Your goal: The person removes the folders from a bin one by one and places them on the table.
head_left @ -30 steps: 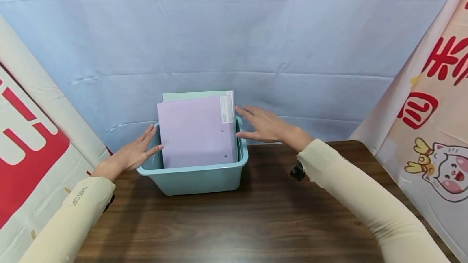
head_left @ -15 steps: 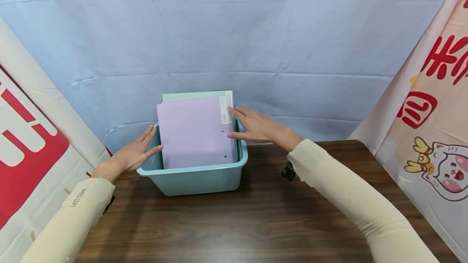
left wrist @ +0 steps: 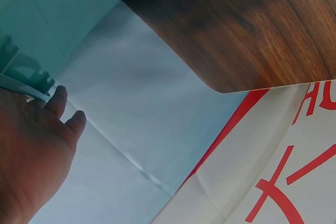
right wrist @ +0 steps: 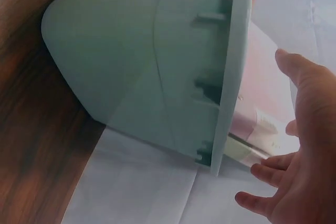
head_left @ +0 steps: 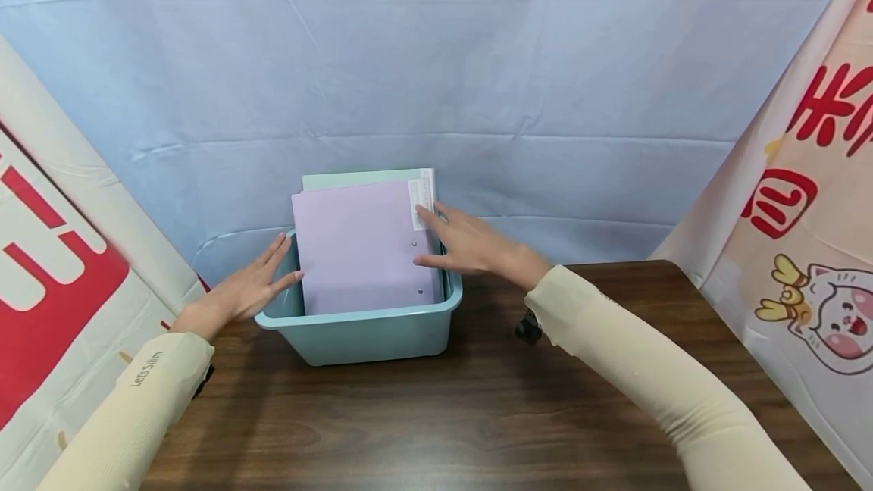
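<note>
A light blue plastic basin (head_left: 375, 339) stands on the table against the backdrop. Upright in it is a purple file folder (head_left: 358, 248) with a white label and a spine on its right, and a mint green folder (head_left: 361, 178) shows behind it. My left hand (head_left: 239, 292) rests at the basin's left rim, fingers straight; in the left wrist view its fingertips meet the rim (left wrist: 23, 86). My right hand (head_left: 477, 245) is at the purple folder's right edge, fingers spread, thumb in front of the cover. The right wrist view shows the thumb apart from the folder (right wrist: 257, 72).
The dark wooden table (head_left: 423, 423) extends in front and to the right of the basin. A pale blue cloth (head_left: 477, 82) hangs behind. Printed banners with red characters flank both sides, the left banner (head_left: 61, 279) near my left forearm.
My right hand has moved left, from beside the folders to over the purple folder's right edge. The left hand, basin and folders look still.
</note>
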